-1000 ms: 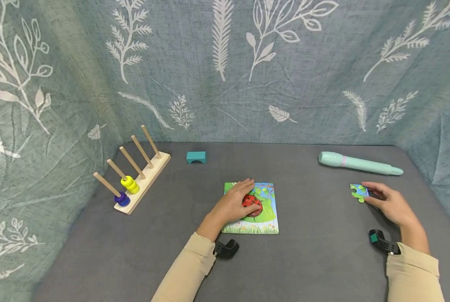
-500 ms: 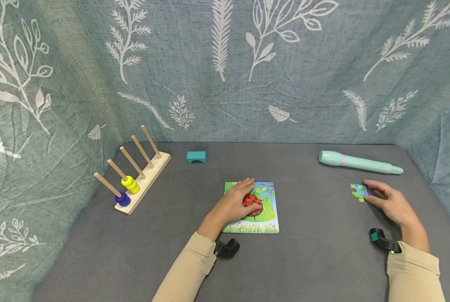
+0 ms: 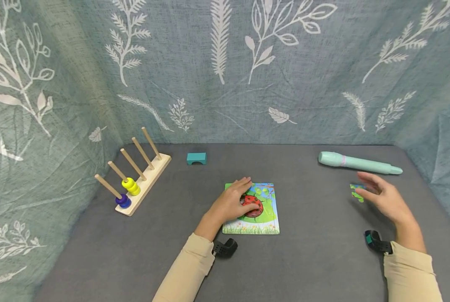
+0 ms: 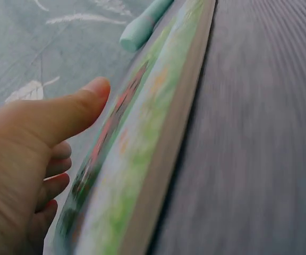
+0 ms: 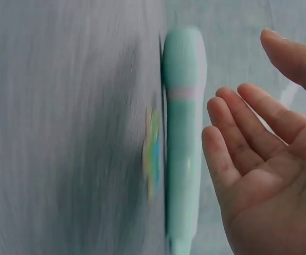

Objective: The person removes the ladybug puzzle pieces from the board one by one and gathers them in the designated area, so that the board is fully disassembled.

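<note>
My left hand lies over the left part of a square ladybug jigsaw puzzle at the middle of the table. Its thumb extends across the ladybug; the left wrist view shows the fingers loosely bent above the puzzle's surface, holding nothing. Over on the right, a loose jigsaw piece, blue and green, lies on the table. My right hand hovers just above and beside this piece, partly covering it in the head view. From the right wrist, the fingers look spread and bare, apart from the piece.
Behind the right hand lies a long mint-green rod with a thick end and pink ring. A wooden peg stand with yellow and dark blue rings stands at the left. A teal arch block sits near the back curtain.
My right hand has let go of the jigsaw piece and lifted slightly up off it. The piece stays where it was on the table. My left hand has barely moved on the puzzle.
</note>
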A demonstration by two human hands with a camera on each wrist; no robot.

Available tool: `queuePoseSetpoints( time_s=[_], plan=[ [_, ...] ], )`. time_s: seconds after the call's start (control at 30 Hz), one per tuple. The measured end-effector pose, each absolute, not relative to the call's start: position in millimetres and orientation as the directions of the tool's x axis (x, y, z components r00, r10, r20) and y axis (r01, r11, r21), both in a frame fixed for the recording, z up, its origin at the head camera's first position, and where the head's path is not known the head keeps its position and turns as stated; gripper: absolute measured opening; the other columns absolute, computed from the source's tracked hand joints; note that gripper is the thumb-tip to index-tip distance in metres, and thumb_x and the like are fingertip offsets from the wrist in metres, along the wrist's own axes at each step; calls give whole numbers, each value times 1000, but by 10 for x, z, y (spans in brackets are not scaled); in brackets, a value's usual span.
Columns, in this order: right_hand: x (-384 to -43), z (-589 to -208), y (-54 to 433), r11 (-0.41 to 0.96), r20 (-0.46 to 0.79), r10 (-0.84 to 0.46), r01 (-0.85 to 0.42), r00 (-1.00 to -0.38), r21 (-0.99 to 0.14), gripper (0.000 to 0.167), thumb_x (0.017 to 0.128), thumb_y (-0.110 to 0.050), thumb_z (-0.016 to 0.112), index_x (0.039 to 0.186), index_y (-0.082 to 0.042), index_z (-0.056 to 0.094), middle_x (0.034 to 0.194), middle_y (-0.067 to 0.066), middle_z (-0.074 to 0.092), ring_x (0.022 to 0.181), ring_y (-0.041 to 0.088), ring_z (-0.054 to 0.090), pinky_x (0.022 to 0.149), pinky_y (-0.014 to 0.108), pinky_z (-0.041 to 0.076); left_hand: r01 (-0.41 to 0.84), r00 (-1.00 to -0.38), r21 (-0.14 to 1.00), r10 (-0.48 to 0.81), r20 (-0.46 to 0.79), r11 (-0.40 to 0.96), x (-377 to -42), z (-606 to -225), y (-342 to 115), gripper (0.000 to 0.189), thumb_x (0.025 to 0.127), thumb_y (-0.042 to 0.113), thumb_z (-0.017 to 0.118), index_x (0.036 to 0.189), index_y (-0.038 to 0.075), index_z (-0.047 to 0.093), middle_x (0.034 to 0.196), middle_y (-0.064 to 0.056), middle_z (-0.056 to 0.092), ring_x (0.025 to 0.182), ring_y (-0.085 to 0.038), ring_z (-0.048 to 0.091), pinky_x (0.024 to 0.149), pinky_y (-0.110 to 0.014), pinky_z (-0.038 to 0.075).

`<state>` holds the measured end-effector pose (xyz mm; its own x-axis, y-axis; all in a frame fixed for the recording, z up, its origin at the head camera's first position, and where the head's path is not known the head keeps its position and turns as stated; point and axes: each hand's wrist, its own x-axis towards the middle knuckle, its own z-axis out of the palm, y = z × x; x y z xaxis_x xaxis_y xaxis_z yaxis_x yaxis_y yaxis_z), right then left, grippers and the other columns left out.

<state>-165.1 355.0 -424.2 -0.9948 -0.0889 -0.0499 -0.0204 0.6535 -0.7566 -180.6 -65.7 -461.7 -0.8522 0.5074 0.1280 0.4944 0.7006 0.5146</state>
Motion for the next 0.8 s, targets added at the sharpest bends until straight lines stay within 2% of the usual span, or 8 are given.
queuePoseSetpoints(
  time_s=[0.13,0.17,0.27,0.33,0.37,0.43,0.57,0.8],
  plan=[
    [-1689,-4185,3297,636,-26,-153,-78,-988,-768,65,95,-31,59,146,-1,32,145,27,37,131,45,36,89,10,45,444,-873,549,481,85,708,-1804,-4596,-780,75,85,42,69,143,4,42,152,-10,35,142,-27,30,117,-45,30],
    [-1702,-4187,3224,627,-8,-176,-106,-984,-772,64,95,-30,59,145,-1,33,144,26,38,132,38,38,91,11,44,430,-878,557,472,75,711,-1797,-4595,-817,75,85,42,69,143,5,42,152,-9,35,142,-27,29,116,-46,31],
    [-1741,-4204,2977,585,49,-247,-190,-968,-788,58,94,-24,61,142,1,38,140,24,44,129,22,43,96,5,38,405,-889,580,453,69,707,-1773,-4602,-919,74,85,40,70,144,6,41,152,-9,35,142,-28,29,116,-47,31],
    [-1773,-4222,2799,549,75,-293,-232,-953,-803,55,93,-19,62,139,2,41,138,25,46,127,20,46,99,8,39,403,-891,596,447,81,695,-1762,-4613,-964,72,86,38,69,144,6,42,152,-9,35,142,-28,30,116,-47,31],
    [-1794,-4239,2707,532,83,-314,-247,-946,-810,53,93,-18,62,138,3,42,137,25,47,126,21,47,100,8,39,406,-890,605,446,92,685,-1758,-4622,-977,72,86,38,69,143,5,42,152,-10,36,141,-29,30,116,-47,31],
    [-1841,-4270,2514,491,95,-358,-274,-929,-827,51,92,-13,63,136,5,44,135,27,49,124,35,48,105,23,42,407,-891,624,440,112,667,-1753,-4636,-994,70,86,36,69,143,4,42,151,-10,36,141,-29,31,117,-46,30],
    [-1924,-4333,2137,429,92,-433,-295,-897,-854,49,90,-8,65,132,8,47,133,27,51,124,42,48,107,48,40,406,-891,646,436,124,646,-1750,-4663,-1000,69,86,34,70,142,4,44,150,-11,37,140,-29,32,118,-44,28],
    [-1964,-4371,1656,405,20,-500,-254,-866,-878,51,90,-9,65,134,8,46,134,25,51,124,39,49,107,51,41,403,-883,660,458,100,634,-1737,-4680,-987,67,87,33,70,141,4,45,150,-11,38,141,-29,31,119,-44,27]
  ],
)
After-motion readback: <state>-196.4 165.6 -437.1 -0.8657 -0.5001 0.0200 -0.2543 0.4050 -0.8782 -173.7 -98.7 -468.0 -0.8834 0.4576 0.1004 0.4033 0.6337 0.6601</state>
